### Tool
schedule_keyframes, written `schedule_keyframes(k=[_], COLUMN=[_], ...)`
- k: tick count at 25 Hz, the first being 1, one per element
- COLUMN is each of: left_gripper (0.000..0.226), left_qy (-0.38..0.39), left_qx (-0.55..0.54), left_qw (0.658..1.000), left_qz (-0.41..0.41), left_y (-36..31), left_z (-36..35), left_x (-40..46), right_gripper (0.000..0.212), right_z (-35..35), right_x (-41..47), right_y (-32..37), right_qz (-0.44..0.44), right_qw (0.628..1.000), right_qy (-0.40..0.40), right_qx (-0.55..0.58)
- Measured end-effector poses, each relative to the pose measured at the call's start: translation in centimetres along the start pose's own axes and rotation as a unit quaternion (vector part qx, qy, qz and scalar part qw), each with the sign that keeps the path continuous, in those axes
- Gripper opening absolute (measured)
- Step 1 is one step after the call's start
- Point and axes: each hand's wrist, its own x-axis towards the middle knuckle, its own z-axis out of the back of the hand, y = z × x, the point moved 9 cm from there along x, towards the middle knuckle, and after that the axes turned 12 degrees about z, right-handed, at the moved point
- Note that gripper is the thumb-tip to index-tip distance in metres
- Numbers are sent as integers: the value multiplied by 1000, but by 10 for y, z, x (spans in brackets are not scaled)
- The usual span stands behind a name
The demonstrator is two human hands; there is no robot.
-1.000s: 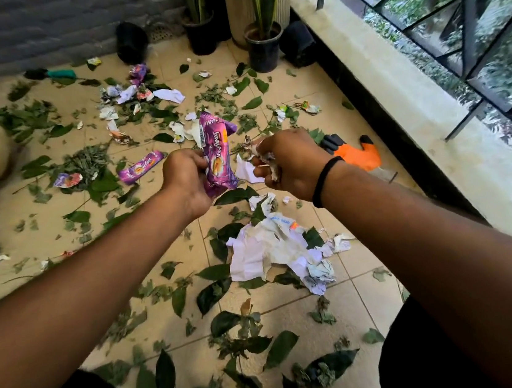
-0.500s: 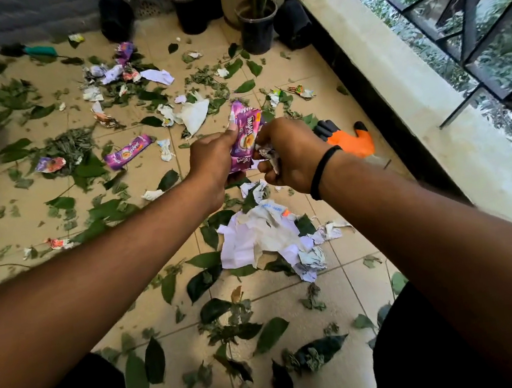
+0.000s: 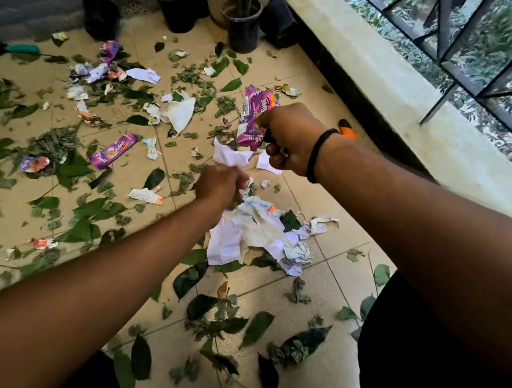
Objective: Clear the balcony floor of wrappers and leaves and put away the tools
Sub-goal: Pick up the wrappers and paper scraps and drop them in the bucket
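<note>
Beige balcony tiles [image 3: 138,189] lay scattered with green leaves and torn paper, beside a low ledge and a metal window grille. The right hand [image 3: 290,139] was clamped around a bunch of litter: a crumpled purple wrapper [image 3: 253,120] and scraps of white paper [image 3: 230,156]. That wrapper stood roughly upright, its long axis running away from the person, its far end poking up beyond the knuckles. The left hand [image 3: 220,187], just below and to the left of the right one, had its fingers curled; motion blur hid whether it pinched anything, so its hold could not be told.

Directly under both hands sat a pile of crumpled white paper [image 3: 253,236]. Further left of the left hand, a second purple wrapper [image 3: 113,150] lay flat, its length angled up toward the right. An orange tool [image 3: 347,128] peeked out just behind the right wrist, against the ledge. A teal-handled tool [image 3: 22,49] lay far off to the upper left, near black plant pots [image 3: 242,31].

The right fist looked overfull, so loose scraps could probably slip out if more were added. A breeze through the grille might also scatter the light pile.
</note>
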Motion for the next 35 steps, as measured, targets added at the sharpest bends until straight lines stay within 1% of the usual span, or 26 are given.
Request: schedule_keyframes(k=[1,2,3,4,5,6,7,9,11,12,14,17,19,20,22,23,25,27,28,29,30,31,32,33,34,35], left_gripper=[22,22,26,31,33,30,25,24,23,17,8,7,20,21,17,20,24,22,20,17,17,22,27,29,29,27], left_qy=[13,34,46,50,47,40,36,21,-23,-46,-79,-109,-115,-112,-90,-80,-69,-80,-88,-85,-74,-64,-57,-66,-87,-111], left_qx=[93,169,231,280,309,307,276,159,73,73,124,156,149,142,161,175,183,224,282,367,460,538,604,649,659,650], left_qw=[995,981,965,951,943,944,953,977,991,994,989,972,970,970,959,954,955,958,949,925,885,840,795,758,746,748], left_qz=[40,83,115,123,118,111,120,140,114,73,-31,-136,-156,-164,-213,-232,-224,-162,-106,-42,2,25,27,2,-34,-79], left_y=[27,56,82,100,110,115,120,127,121,110,74,10,-20,-32,-55,-62,-63,-42,-23,2,25,45,64,74,78,76], left_z=[-8,-15,-21,-25,-28,-30,-33,-39,-39,-38,-30,-5,15,27,49,61,93,126,137,143,141,137,127,112,97,81], left_x=[8,11,14,16,18,21,23,28,32,32,26,1,-14,-22,-42,-51,-55,-33,-13,9,27,41,51,54,53,50], right_gripper=[13,9,4,3,8,11,12,3,5,6,12,21,21,20,20,22,23,22,22,22,23,25,26,26,26,24], right_z=[1,-1,-4,-7,-11,-14,-16,-21,-25,-27,-32,-39,-45,-47,-50,-49,-46,-41,-38,-37,-35,-37,-39,-38,-40,-44], right_x=[-1,-3,-4,-6,-6,-5,-5,-8,-8,-6,-4,-2,-2,-3,-5,-5,-6,-5,-4,-4,-3,-3,-4,-4,-5,-7], right_y=[1,1,1,2,1,2,1,1,-2,-3,-3,0,4,5,9,10,12,11,10,9,7,7,5,6,6,6], right_qz=[1,2,3,5,7,11,13,14,15,19,25,35,39,40,38,39,42,44,46,46,47,49,52,58,64,68], right_qw=[1000,1000,1000,1000,999,999,999,998,998,998,997,997,997,997,997,997,997,997,997,996,996,996,995,994,992,991], right_qy=[1,6,13,20,27,32,36,48,53,57,61,61,63,64,69,70,71,68,66,64,64,66,70,73,79,85], right_qx=[-6,-15,-20,-24,-27,-27,-28,-30,-33,-32,-27,-18,-11,-14,-14,-10,-7,-11,-19,-31,-40,-45,-51,-59,-71,-84])
